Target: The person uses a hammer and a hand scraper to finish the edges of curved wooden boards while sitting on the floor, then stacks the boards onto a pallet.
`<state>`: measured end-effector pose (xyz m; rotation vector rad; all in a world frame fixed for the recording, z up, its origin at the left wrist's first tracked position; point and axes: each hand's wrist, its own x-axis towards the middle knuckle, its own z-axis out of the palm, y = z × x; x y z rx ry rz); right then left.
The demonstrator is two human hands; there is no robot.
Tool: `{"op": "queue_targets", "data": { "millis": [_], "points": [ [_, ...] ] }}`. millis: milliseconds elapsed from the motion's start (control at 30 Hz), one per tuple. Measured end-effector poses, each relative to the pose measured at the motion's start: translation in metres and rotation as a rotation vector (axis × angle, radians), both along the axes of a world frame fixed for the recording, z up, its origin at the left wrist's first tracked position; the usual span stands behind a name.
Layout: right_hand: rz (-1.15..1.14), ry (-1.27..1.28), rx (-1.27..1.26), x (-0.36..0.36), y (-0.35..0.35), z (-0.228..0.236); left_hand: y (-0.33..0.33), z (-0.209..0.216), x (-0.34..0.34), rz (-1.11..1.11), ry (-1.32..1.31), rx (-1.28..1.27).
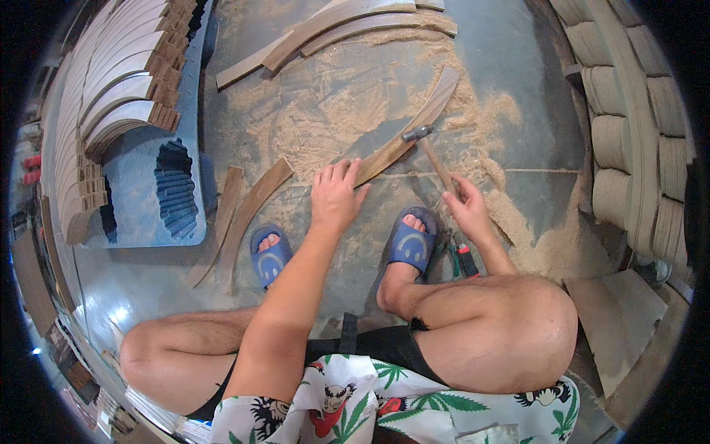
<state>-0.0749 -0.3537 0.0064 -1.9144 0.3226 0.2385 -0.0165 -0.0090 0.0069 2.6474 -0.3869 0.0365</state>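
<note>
A curved wooden strip (414, 129) lies on the dusty floor in front of me, slanting from near left to far right. My left hand (338, 194) rests on its near end, pressing it with the fingers lying over the wood. In my right hand (470, 211) is a hammer (435, 157), its wooden handle wrapped by my fingers. The dark hammer head lies over the strip's right edge near the middle; whether it touches the wood I cannot tell.
At the left, a blue plastic pallet (148, 222) bears stacked curved boards (126, 96). More curved strips (333, 29) lie far ahead, and two (255, 196) beside my left slipper. Red-handled pliers (466, 260) lie near my right knee. Sawdust covers the floor; bundles (610, 137) line the right.
</note>
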Motion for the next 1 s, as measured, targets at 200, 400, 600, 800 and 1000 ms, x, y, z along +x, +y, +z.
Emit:
{"op": "queue_targets", "data": {
  "millis": [200,400,600,800,1000],
  "points": [
    [-0.198,0.239,0.114,0.045,-0.009,0.018,0.022,-0.018,-0.008,-0.066,-0.026,-0.043],
    [0.308,0.262,0.095,-0.006,0.049,0.025,0.013,-0.035,-0.006,-0.029,-0.019,-0.098],
    [-0.03,0.085,-0.016,-0.018,0.017,0.004,0.01,-0.022,0.0,0.009,-0.077,-0.138],
    [-0.277,0.222,0.106,0.032,-0.003,0.005,0.015,-0.024,0.0,-0.01,-0.06,-0.168],
    [0.213,0.071,0.217,-0.024,0.042,-0.004,0.017,-0.027,0.001,-0.04,-0.079,-0.162]
  ]
}}
